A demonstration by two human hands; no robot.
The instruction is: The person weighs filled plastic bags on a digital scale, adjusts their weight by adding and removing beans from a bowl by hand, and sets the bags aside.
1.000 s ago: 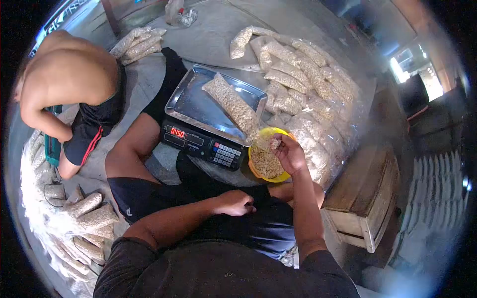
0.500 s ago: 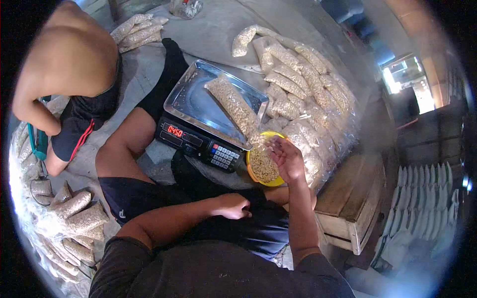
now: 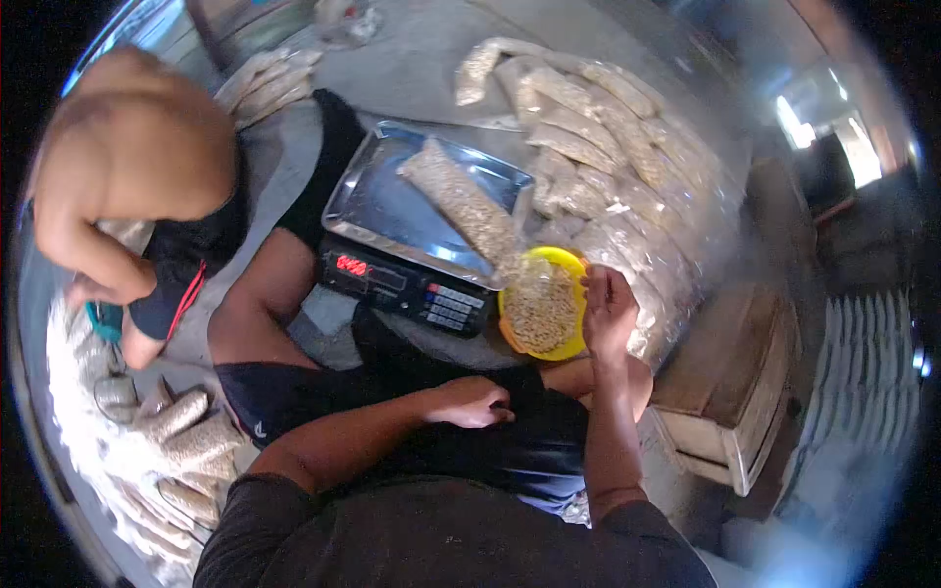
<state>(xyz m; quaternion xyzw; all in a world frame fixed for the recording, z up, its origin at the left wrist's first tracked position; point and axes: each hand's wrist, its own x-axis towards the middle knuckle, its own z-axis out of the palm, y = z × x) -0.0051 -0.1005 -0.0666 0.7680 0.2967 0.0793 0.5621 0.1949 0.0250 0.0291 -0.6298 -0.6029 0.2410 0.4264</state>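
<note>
A clear bag of pale kernels or nuts (image 3: pixel 459 201) lies diagonally on the steel pan (image 3: pixel 377 211) of a digital scale (image 3: pixel 402 291). Its lower end reaches the edge of a yellow bowl (image 3: pixel 569 257) holding loose pale pieces of the same kind. My right hand (image 3: pixel 610 312) is at the bowl's right rim, fingers curled; whether they grip the rim or a few pieces is hidden. On my lap rests my left hand (image 3: pixel 472 402), loosely closed with nothing visible in it. The scale's red digits are blurred.
Filled bags (image 3: pixel 598 147) are piled behind and right of the bowl. More bags (image 3: pixel 191 441) lie at left, near another person (image 3: pixel 147 157) bending over. A wooden crate (image 3: pixel 720 392) stands at right, and several bags (image 3: pixel 270 83) lie at the back.
My right hand has moved from above the bowl's contents to its right rim, fingers more curled. The view has shifted slightly. My left hand stays on my lap.
</note>
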